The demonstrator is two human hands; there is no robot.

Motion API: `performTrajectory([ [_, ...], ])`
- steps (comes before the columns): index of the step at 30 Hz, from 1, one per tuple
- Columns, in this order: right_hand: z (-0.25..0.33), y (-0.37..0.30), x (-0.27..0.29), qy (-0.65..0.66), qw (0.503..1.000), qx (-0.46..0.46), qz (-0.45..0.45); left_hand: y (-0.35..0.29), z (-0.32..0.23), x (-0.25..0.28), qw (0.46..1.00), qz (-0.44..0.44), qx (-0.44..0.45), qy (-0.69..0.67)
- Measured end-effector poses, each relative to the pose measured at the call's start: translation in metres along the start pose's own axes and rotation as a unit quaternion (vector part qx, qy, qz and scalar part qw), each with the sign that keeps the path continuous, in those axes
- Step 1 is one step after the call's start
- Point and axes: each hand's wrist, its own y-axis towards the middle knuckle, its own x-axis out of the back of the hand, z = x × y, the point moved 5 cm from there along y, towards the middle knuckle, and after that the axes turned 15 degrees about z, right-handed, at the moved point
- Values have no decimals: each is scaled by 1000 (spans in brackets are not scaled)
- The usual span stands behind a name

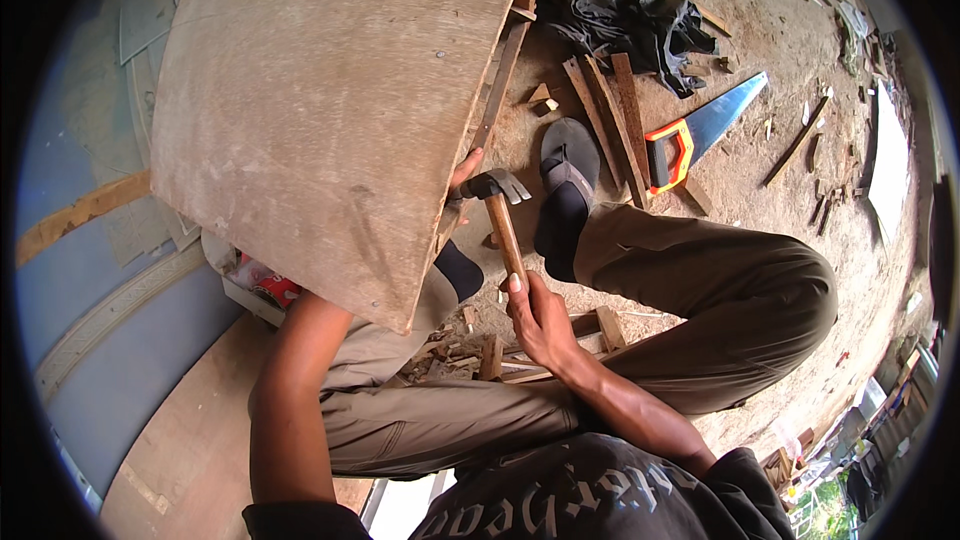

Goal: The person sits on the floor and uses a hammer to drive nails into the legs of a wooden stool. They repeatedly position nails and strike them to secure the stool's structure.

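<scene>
A claw hammer (507, 235) is in my right hand (544, 322), whose fingers wrap round the lower end of its wooden handle. Its dark metal head is right beside the edge of a large plywood panel (310, 120), with the claw turned to the right. The panel has wooden strips (505, 80) along its right edge and leans over my lap. My left forearm passes beneath the panel. Only some fingers of my left hand (467, 169) show, closed at the panel's right edge near the hammer head; the rest is hidden.
A handsaw (715, 125) with an orange and black handle lies on the ground at right, by several wooden strips (610, 125). Beyond is a crumpled black plastic bag (630, 25). Wood scraps (490, 355) lie between my legs. A blue wall (150, 330) stands at left.
</scene>
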Motion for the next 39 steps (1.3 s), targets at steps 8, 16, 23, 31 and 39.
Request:
performTrajectory([
  [8, -4, -4, -5, -54, 998, -39, -2, -3, -3, 15, 998, -29, 16, 59],
  [16, 5, -6, -2, -9, 998, 51, -30, -6, -4, 15, 998, -65, 6, 23],
  [23, 1, 1, 1, 17, 999, -7, -31, -2, 2, 0, 999, -2, 36, 30],
  [31, -4, 8, 7, 40, 998, -33, -31, 5, 17, -31, 999, -17, 22, -32],
  [39, 1, 7, 5, 38, 998, -35, -19, -1, 12, -26, 994, -100, -49, 14],
])
